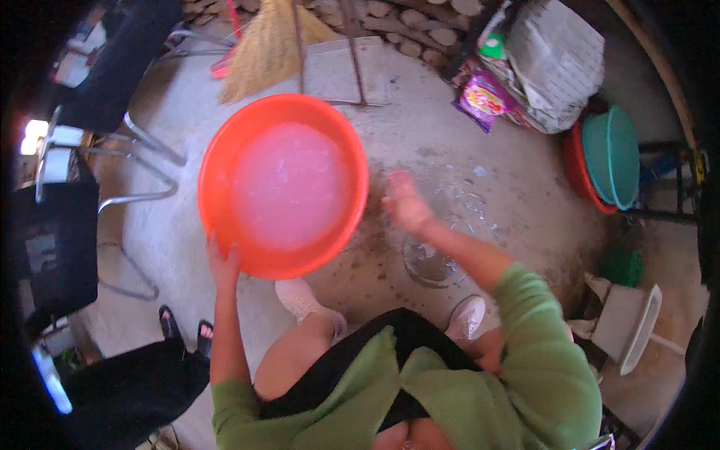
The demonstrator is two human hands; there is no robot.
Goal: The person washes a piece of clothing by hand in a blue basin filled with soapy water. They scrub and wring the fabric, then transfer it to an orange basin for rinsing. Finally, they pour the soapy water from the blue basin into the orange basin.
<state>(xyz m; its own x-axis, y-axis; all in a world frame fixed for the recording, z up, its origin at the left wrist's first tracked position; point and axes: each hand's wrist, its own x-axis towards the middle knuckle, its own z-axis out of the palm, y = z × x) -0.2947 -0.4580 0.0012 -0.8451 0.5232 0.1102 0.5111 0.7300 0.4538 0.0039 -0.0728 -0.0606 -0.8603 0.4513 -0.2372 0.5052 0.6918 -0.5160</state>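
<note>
An orange plastic basin (219, 169) with cloudy water (289, 185) in it stands on the concrete floor, left of centre. My left hand (224, 261) is at its near left rim, the thumb side over the edge; the underside of the hand's hold is hidden. My right hand (406, 202) is to the right of the basin, apart from its rim and above the wet floor. It is blurred, and how far its fingers are bent does not show. Below my right forearm lies a round wet ring (430, 264) on the floor.
A straw broom (259, 53) and a metal-handled dustpan (349, 67) are beyond the basin. Teal (616, 157) and red basins (576, 163) stand at right, near a purple packet (484, 101). Chairs (56, 242) and another person's feet (206, 332) are at left.
</note>
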